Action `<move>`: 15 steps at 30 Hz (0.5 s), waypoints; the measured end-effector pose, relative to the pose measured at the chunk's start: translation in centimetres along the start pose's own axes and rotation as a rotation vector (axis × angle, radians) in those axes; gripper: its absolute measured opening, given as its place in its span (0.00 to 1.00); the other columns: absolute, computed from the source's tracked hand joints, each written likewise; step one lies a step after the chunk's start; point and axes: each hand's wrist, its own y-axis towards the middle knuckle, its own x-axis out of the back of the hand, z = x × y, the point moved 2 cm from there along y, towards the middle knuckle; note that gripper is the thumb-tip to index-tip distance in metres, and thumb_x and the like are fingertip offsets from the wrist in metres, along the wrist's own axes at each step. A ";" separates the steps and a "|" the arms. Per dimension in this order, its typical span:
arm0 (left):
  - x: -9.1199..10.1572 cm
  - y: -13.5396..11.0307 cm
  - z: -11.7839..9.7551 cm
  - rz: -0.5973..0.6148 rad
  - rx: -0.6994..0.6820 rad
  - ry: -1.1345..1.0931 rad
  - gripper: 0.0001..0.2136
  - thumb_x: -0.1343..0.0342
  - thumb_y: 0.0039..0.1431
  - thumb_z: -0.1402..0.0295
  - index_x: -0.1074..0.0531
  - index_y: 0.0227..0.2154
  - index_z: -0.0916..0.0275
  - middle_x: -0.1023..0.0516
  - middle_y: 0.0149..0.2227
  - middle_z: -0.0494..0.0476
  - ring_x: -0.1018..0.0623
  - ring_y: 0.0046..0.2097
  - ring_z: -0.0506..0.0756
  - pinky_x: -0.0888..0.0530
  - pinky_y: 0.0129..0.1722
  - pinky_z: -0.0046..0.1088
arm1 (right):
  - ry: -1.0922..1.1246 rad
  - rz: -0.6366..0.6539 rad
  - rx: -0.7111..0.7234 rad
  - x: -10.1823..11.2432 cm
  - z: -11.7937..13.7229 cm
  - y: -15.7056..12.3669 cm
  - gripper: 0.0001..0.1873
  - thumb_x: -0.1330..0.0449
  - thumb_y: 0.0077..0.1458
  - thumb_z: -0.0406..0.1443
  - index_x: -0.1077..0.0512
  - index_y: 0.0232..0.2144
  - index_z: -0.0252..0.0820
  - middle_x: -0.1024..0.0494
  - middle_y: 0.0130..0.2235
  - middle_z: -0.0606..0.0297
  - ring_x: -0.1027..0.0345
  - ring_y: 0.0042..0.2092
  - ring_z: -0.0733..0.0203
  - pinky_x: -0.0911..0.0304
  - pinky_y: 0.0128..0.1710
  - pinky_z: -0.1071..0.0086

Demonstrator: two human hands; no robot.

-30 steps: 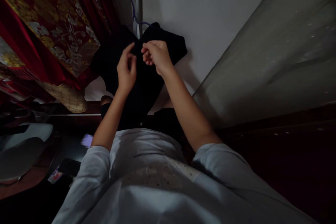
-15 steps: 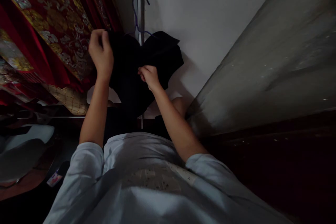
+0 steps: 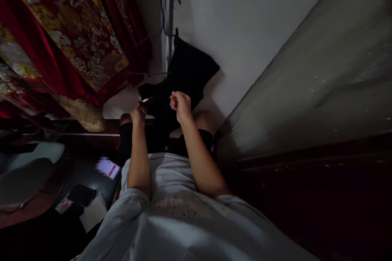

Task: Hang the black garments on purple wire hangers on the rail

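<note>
A black garment (image 3: 191,63) hangs on a thin purple hanger (image 3: 163,12), one side still over the hanger's right arm. Its left side is off, so the hanger's left arm and lower bar show bare. Low on the left, my left hand (image 3: 139,115) is closed on an edge of the garment, near a small pale tag-like patch. My right hand (image 3: 181,107) is a fist in front of the garment's middle and appears to grip its cloth; the dark fabric hides the exact hold.
Red cloth embroidered in gold and silver (image 3: 88,28) hangs at the left. A pale wall (image 3: 239,12) and a grey sheet-like surface (image 3: 318,73) stand right. A lit phone (image 3: 110,168), a dark flat item (image 3: 81,195) and a chair (image 3: 30,179) are at lower left.
My left hand has come down and right, pulling the garment's left side off the hanger. My right hand has moved slightly lower and right. The phone has come into view.
</note>
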 end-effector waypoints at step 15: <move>-7.2 -2.9 -7.1 0.224 -0.233 0.105 0.15 0.36 0.64 0.53 0.20 0.38 0.62 0.19 0.41 0.58 0.19 0.46 0.56 0.24 0.54 0.34 | -0.356 0.451 0.109 0.9 -0.2 -1.0 0.19 0.32 0.44 0.43 0.30 0.38 0.43 0.24 0.39 0.65 0.30 0.44 0.59 0.33 0.49 0.66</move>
